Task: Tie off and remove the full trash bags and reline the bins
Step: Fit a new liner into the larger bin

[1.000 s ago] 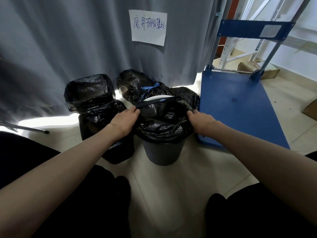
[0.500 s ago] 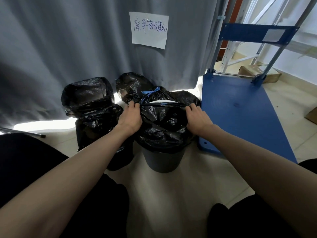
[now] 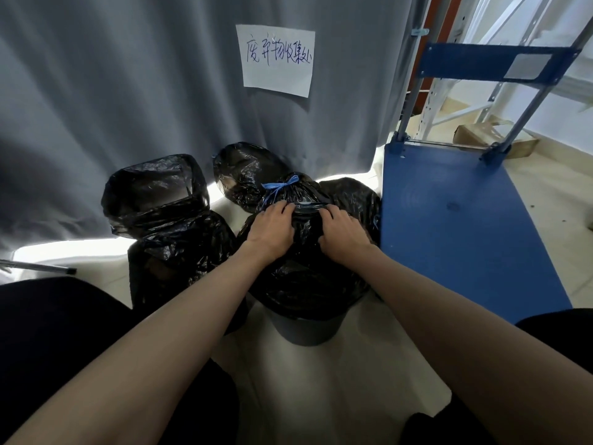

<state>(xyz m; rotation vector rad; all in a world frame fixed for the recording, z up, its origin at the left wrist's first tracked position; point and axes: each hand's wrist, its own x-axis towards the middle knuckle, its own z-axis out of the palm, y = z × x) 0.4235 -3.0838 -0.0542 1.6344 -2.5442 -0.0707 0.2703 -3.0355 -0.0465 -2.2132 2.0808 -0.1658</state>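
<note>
A grey round bin [image 3: 308, 330] stands on the pale floor, lined with a black trash bag [image 3: 305, 284] that drapes over its rim. My left hand [image 3: 272, 228] and my right hand [image 3: 341, 232] grip the bag's top edge close together and hold its mouth nearly closed over the bin. Just behind my hands sits a tied black bag with a blue drawstring bow [image 3: 280, 187]. Another black-lined bin [image 3: 173, 220] stands to the left with its bag mouth open.
A grey curtain [image 3: 128, 91] hangs behind the bins with a handwritten paper sign [image 3: 277, 59] on it. A blue platform cart [image 3: 455, 226] stands close on the right. More black bags [image 3: 247, 170] lie against the curtain. My dark-clothed knees fill the lower corners.
My hands have come together from the bin's left and right sides, drawing the bag's rim in toward the middle and closing its mouth. The view has moved closer.
</note>
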